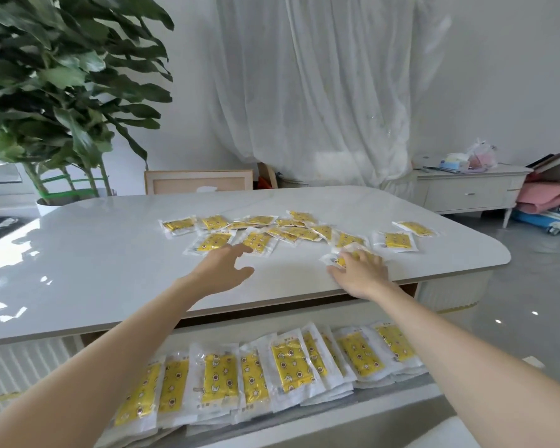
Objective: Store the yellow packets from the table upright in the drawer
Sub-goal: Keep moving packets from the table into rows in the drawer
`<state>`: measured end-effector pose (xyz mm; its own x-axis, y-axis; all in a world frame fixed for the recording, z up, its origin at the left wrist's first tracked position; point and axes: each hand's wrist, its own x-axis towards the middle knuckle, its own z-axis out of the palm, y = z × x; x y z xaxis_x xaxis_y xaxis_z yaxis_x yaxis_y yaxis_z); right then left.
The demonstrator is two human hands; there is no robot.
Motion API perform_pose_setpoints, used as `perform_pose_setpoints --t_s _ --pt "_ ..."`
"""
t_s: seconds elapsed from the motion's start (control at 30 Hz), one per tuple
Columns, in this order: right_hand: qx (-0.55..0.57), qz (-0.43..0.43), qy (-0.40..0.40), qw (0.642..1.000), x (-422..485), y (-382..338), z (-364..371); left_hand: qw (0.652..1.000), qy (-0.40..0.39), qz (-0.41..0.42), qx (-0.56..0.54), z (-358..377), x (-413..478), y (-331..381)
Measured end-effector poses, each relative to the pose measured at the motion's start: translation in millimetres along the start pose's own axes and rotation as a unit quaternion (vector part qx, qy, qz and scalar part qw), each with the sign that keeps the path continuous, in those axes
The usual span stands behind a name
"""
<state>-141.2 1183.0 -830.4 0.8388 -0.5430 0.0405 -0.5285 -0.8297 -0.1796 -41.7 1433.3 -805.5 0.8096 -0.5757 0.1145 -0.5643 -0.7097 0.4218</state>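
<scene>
right grip (362, 273) curled on yellow packet (336, 260), table (110, 253), left grip (220, 270) splayed

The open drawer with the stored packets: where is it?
In the head view the drawer is pulled out below the table's near edge, under both forearms, holding a row of yellow packets.

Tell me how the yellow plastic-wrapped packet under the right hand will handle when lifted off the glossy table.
The yellow plastic-wrapped packet looks thin and flat, so probably light and floppy. Its smooth wrap on the glossy white table may slide under the right hand before lifting.
</scene>
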Motion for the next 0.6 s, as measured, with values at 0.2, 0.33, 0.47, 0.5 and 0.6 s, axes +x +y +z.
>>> perform_pose_setpoints --t_s 0.2,0.33,0.47,0.5,0.6 --pt "0.104 -0.121 0.038 0.986 -6 -26 2 0.989 0.059 -0.111 0.08 20 36 -26" --pt "0.265 -0.17 0.02 0.949 4 -53 6 0.978 0.083 -0.178 0.069 26 51 -46" --pt "0.308 -0.094 -0.004 0.947 24 -74 6 0.973 0.105 -0.197 0.053 22 70 -59" --pt "0.319 -0.07 -0.028 0.945 27 -76 1 0.973 0.102 -0.199 0.053 20 74 -60" --pt "0.339 -0.059 -0.084 0.935 37 -83 -11 0.974 0.103 -0.193 0.065 17 84 -69"
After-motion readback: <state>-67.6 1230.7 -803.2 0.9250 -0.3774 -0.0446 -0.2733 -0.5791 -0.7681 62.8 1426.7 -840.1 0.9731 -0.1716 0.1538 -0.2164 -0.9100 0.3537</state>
